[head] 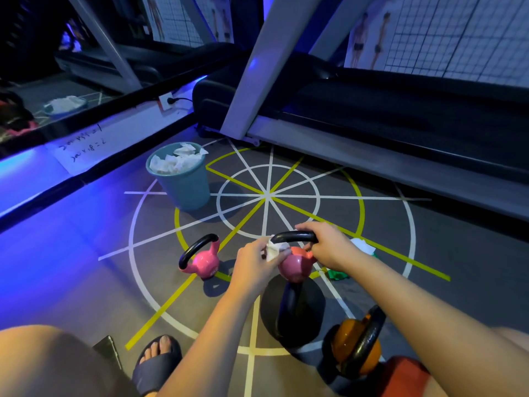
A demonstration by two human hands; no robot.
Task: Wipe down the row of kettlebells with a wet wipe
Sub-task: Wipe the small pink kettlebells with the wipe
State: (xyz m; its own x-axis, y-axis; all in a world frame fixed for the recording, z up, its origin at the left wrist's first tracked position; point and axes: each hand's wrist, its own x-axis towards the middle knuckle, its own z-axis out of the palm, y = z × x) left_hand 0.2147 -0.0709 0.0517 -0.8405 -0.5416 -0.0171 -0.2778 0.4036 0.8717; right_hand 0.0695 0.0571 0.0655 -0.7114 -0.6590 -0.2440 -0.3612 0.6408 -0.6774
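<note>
- The right hand (326, 245), right of frame centre, has its fingers curled round the black handle (294, 236) of a pink kettlebell (296, 267) and holds it upright.
- The left hand (256, 260), just left of that bell, pinches a crumpled white wipe (274, 250) between thumb and fingers. The wipe is pressed against the left end of the handle, where it meets the pink body.
- A second pink kettlebell (204, 260) sits on the floor (372, 224) to the left, tilted, apart from the hands.
- A black kettlebell (289, 310) lies directly below the held one in the frame.
- An orange kettlebell (356, 345) with a black handle stands at lower right, beside the right forearm.
- A green pack (339, 274) with a white sheet sticking out lies on the floor behind the right wrist, partly hidden by it.
- A blue-grey bin (186, 190) stands at upper left of centre, filled with used wipes (177, 161).
- A treadmill (386, 116) fills the upper right.
- A sandalled foot (157, 359) is at bottom left.
</note>
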